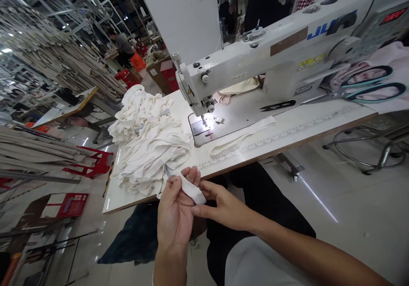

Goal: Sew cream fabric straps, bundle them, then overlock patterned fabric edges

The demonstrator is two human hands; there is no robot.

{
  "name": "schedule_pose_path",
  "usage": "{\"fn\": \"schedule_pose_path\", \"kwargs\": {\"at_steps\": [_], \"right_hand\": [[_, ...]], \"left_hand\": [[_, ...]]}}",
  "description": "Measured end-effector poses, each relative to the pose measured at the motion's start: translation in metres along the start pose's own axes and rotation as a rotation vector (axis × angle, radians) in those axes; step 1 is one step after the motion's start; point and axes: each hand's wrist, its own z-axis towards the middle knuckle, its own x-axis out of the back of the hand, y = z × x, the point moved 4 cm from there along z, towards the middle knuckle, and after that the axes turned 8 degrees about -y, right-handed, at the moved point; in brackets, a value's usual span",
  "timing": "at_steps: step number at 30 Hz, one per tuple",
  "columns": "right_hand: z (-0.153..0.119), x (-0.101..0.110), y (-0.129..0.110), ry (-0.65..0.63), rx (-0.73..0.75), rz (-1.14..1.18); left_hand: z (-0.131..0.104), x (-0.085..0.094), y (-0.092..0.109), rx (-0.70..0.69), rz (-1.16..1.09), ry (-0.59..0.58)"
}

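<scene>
A short folded white fabric strip (193, 192) lies across the palm of my left hand (177, 209), whose thumb presses its upper end. My right hand (222, 203) pinches the strip's lower end between thumb and fingers. Both hands are just in front of the table's near edge. Beside them on the left is a large heap of white fabric strips (153, 150). Another white strip (239, 138), looped at one end, lies flat near a measuring tape (271, 140). Behind it stands a white sewing machine (236, 67) with its needle area lit.
Black thread snips (277, 105) and large scissors (367, 86) lie to the right, near pink fabric (386, 62). The white table (319, 120) has a wooden edge. A metal stool (380, 150) stands beyond it. A person (123, 47) is in the far background, with a red stool (91, 162) at left.
</scene>
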Motion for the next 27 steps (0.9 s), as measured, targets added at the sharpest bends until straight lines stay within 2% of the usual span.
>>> {"fn": "schedule_pose_path", "kwargs": {"at_steps": [2, 3, 6, 7, 8, 9, 11, 12, 13, 14, 16, 21, 24, 27], "right_hand": [[0.002, 0.004, 0.009, -0.014, -0.06, 0.084], [0.001, 0.009, 0.009, -0.011, -0.083, 0.079], [-0.002, 0.024, -0.001, -0.067, -0.144, -0.054], [-0.002, 0.027, -0.007, -0.117, -0.159, -0.117], [-0.002, 0.029, -0.012, -0.171, -0.167, -0.177], [0.0, 0.03, -0.017, -0.222, -0.173, -0.219], [0.003, 0.032, -0.024, -0.297, -0.193, -0.218], [0.004, 0.035, -0.026, -0.309, -0.21, -0.188], [0.005, 0.038, -0.027, -0.302, -0.225, -0.157], [0.006, 0.042, -0.027, -0.284, -0.235, -0.133], [0.006, 0.049, -0.026, -0.247, -0.242, -0.122], [0.006, 0.053, -0.022, -0.294, -0.189, -0.123], [0.009, 0.05, -0.023, -0.35, -0.182, -0.145], [0.01, 0.054, -0.027, -0.33, -0.208, -0.191]], "left_hand": [[0.0, 0.006, 0.0, -0.068, 0.169, -0.072], [-0.001, 0.012, 0.002, -0.141, 0.309, -0.07], [-0.007, 0.024, 0.019, -0.546, 0.817, 0.125], [-0.008, 0.024, 0.023, -0.66, 0.942, 0.136], [-0.005, 0.021, 0.023, -0.693, 1.023, 0.053], [0.0, 0.016, 0.02, -0.63, 1.059, -0.117], [0.011, 0.01, 0.005, -0.313, 1.005, -0.536], [0.015, 0.009, -0.002, -0.149, 0.945, -0.679], [0.017, 0.01, -0.006, -0.023, 0.889, -0.762], [0.019, 0.012, -0.009, 0.064, 0.843, -0.8], [0.022, 0.016, -0.011, 0.127, 0.791, -0.797], [0.023, 0.013, -0.008, -0.004, 0.665, -0.664], [0.021, 0.009, -0.016, 0.126, 0.574, -0.697], [0.021, 0.014, -0.019, 0.202, 0.675, -0.749]]}}
